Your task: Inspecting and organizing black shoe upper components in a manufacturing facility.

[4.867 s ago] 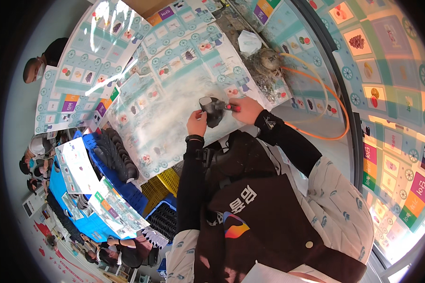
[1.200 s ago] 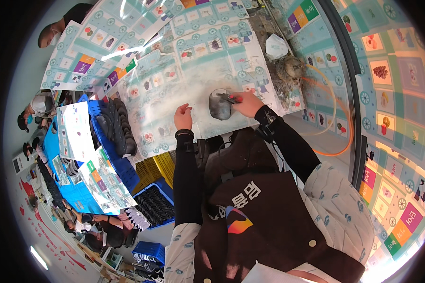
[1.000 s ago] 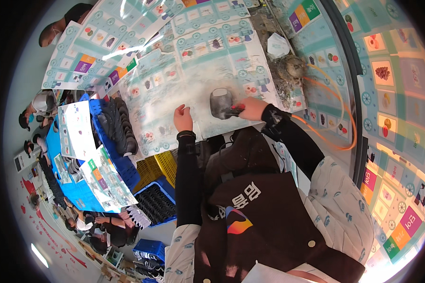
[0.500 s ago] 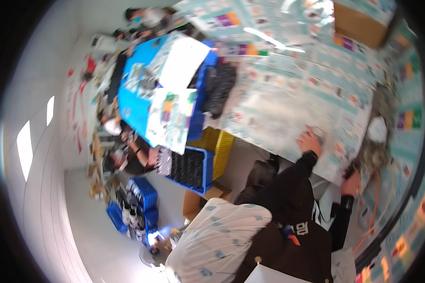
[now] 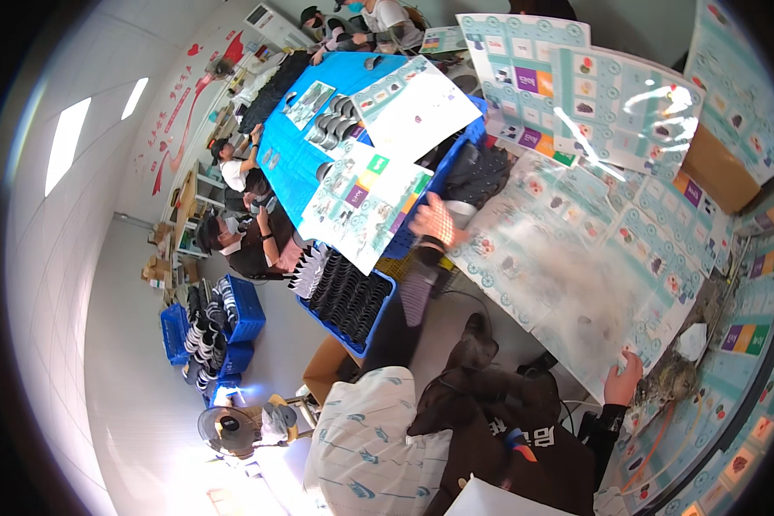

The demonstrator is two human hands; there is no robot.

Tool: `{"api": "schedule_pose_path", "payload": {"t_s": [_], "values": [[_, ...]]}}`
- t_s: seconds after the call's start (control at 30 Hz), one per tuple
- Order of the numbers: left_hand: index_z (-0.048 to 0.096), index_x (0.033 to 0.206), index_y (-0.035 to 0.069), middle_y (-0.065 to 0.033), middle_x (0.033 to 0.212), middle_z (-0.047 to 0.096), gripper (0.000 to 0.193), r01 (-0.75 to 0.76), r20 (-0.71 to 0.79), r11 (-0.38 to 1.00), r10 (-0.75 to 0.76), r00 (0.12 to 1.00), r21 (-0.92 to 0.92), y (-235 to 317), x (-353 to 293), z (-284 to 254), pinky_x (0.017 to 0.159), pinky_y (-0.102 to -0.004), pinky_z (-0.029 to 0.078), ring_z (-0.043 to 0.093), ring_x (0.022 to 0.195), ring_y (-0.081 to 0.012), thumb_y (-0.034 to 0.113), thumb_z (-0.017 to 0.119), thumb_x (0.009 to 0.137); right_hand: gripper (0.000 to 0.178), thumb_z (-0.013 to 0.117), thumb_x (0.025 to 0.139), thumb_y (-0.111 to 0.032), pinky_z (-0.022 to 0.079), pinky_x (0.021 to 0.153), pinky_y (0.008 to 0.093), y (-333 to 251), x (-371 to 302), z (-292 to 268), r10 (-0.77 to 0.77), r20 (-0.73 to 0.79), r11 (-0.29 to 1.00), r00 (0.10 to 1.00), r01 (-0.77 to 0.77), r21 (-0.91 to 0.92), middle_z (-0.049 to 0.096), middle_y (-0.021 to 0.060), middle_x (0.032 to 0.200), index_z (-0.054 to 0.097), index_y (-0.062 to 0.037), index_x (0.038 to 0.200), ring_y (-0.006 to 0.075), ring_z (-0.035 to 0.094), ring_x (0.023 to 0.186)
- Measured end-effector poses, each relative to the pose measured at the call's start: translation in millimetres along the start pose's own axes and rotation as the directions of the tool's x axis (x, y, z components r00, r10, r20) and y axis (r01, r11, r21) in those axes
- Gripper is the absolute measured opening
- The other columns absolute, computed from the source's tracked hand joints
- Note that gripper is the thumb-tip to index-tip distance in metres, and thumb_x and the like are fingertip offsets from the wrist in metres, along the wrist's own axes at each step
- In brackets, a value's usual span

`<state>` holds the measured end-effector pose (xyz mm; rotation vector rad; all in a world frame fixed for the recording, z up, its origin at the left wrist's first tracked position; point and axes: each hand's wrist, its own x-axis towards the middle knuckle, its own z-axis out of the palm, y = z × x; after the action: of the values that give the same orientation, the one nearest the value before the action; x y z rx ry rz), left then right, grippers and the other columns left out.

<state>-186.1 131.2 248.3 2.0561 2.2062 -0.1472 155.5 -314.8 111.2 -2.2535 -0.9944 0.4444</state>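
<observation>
My left hand [image 5: 437, 222] reaches far out to the left, blurred, with fingers apart. It is by the rim of a blue bin [image 5: 413, 236] and a heap of dark curved pieces [image 5: 483, 172]. A grey curved piece [image 5: 462, 211] lies right beside its fingers; I see no grip on it. My right hand [image 5: 623, 378] is at the near right edge of the printed board [image 5: 525, 249] on the bench. Its thumb and fingers are apart and loosely bent, with nothing visible between them. Grey dust [image 5: 585, 301] covers the board's middle.
A blue crate [image 5: 348, 310] of stacked dark curved pieces stands at the left. Behind it is a blue-covered table [image 5: 297, 172] with printed sheets, and co-workers sit around it. A cardboard box [image 5: 718, 172], upright printed boards and an orange cord [image 5: 654, 443] are at the right. A fan [image 5: 230, 430] stands lower left.
My left hand has left the board, where it was at a grey round piece, and swung left to the dark heap. My right hand no longer shows a dark tool. The view has shifted.
</observation>
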Motion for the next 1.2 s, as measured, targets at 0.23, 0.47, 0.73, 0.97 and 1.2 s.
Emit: {"api": "schedule_pose_path", "payload": {"t_s": [0.23,0.47,0.73,0.97,1.2], "values": [[0.007,0.160,0.002,-0.0244,0.147,0.039,0.136,0.191,-0.175,0.978,-0.174,0.969,0.084,-192.7,174.2,-54.2,0.115,-0.0670,0.018,0.038,0.137,-0.0419,0.052,0.087,0.062,0.034,0.059,0.078,0.003,0.040,0.105,0.0460,-90.5,6.2,53.2,-0.075,0.075,0.997,0.994,0.076,-0.003,0.059,0.0170,0.117,0.060,-0.0019,0.112,0.0373,0.051,0.119],[0.007,0.162,0.011,-0.0138,0.149,0.038,0.120,0.150,-0.249,0.985,-0.126,0.960,0.079,-297.2,349.2,-28.9,0.116,-0.0691,0.017,0.038,0.138,-0.0341,0.040,0.083,0.073,0.033,0.058,0.079,0.003,0.047,0.094,0.0417,-185.4,0.6,110.9,0.093,0.112,0.995,0.989,-0.088,-0.055,0.058,0.0158,0.118,0.061,-0.0032,0.112,0.0342,0.054,0.116],[0.009,0.161,0.014,-0.0099,0.148,0.040,0.132,0.012,-0.238,1.000,-0.011,0.971,0.004,-313.8,435.5,-12.4,0.116,-0.0701,0.016,0.037,0.140,-0.0329,0.039,0.093,0.063,0.031,0.060,0.082,0.003,0.050,0.088,0.0399,-283.7,4.1,152.9,0.147,0.104,0.988,0.984,-0.142,-0.058,0.058,0.0137,0.119,0.061,-0.0042,0.113,0.0320,0.056,0.113],[0.011,0.160,0.009,-0.0122,0.159,0.033,0.132,-0.023,-0.379,0.997,-0.005,0.926,-0.071,-316.2,409.4,-14.8,0.113,-0.0673,0.028,0.034,0.144,-0.0324,0.051,0.091,0.064,0.031,0.059,0.082,0.004,0.051,0.089,0.0400,-318.1,18.5,165.2,0.093,0.114,0.993,0.989,-0.085,-0.076,0.059,0.0144,0.121,0.063,-0.0040,0.112,0.0328,0.057,0.113],[0.048,0.131,-0.012,-0.0170,0.108,0.066,0.070,-0.061,-0.375,0.706,-0.299,0.878,-0.706,-435.2,182.7,63.0,0.087,-0.0416,0.053,0.066,0.096,-0.0298,0.029,0.081,0.085,0.031,0.060,0.082,0.002,0.052,0.088,0.0402,-318.5,21.3,162.8,0.049,0.117,0.998,0.992,-0.043,-0.050,0.060,0.0144,0.119,0.064,-0.0054,0.111,0.0327,0.057,0.113]]}}
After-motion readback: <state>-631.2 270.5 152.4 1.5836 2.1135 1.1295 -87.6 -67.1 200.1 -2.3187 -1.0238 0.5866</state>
